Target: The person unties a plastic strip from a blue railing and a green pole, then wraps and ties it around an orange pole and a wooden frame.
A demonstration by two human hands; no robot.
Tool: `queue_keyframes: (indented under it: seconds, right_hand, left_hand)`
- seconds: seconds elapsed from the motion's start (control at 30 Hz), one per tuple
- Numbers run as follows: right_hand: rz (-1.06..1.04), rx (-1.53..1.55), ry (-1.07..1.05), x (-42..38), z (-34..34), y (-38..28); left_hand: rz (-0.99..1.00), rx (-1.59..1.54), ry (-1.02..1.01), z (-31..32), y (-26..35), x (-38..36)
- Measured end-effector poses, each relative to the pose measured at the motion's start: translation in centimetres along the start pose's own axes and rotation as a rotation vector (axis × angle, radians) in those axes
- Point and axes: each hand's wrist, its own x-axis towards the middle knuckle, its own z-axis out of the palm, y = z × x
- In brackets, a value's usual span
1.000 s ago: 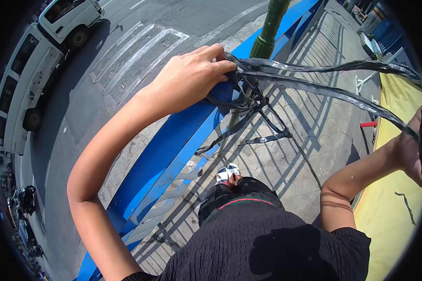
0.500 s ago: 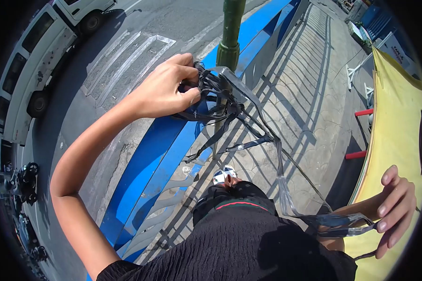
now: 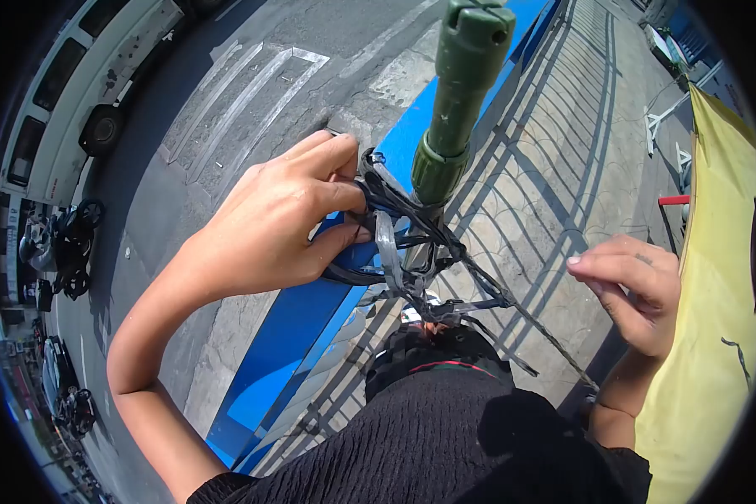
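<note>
Black plastic strips (image 3: 386,244), bunched at the blue rail (image 3: 270,357) beside the green pole (image 3: 464,76), are pinched by the left hand (image 3: 269,225), advisably firmly against slackening, while the half-curled right hand (image 3: 657,290) appears empty

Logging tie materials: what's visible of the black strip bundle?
The black strip bundle looks like thin, glossy plastic, crumpled and tangled into loops and knots, with one shiny greyish stretch and a loose end. It sits by the green pole and blue rail; its far side is hidden. The left hand pinches it; a dark cord slants off lower right.
</note>
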Motion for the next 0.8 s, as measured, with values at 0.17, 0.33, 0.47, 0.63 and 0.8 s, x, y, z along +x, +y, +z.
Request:
queue_keyframes:
  seconds: [0.17,0.33,0.47,0.63,0.8]
  right_hand:
    - [-0.333,-0.045,0.023,5.0,10.1,-5.5]
    - [-0.372,-0.272,0.143,6.1,17.0,-8.4]
    - [-0.262,-0.254,0.123,5.2,19.3,-11.2]
    - [-0.216,-0.092,0.159,5.6,20.4,-10.7]
    - [-0.326,0.017,0.255,4.7,19.6,-8.5]
  left_hand:
    - [0.124,0.024,0.193,0.8,-2.3,-6.6]
    - [0.454,0.279,0.43,1.3,-4.7,-10.7]
    - [0.487,0.388,0.427,1.3,-4.5,-12.7]
    - [0.293,0.223,0.329,0.4,-3.7,-13.3]
    - [0.064,-0.163,0.159,-0.6,-1.6,-11.3]
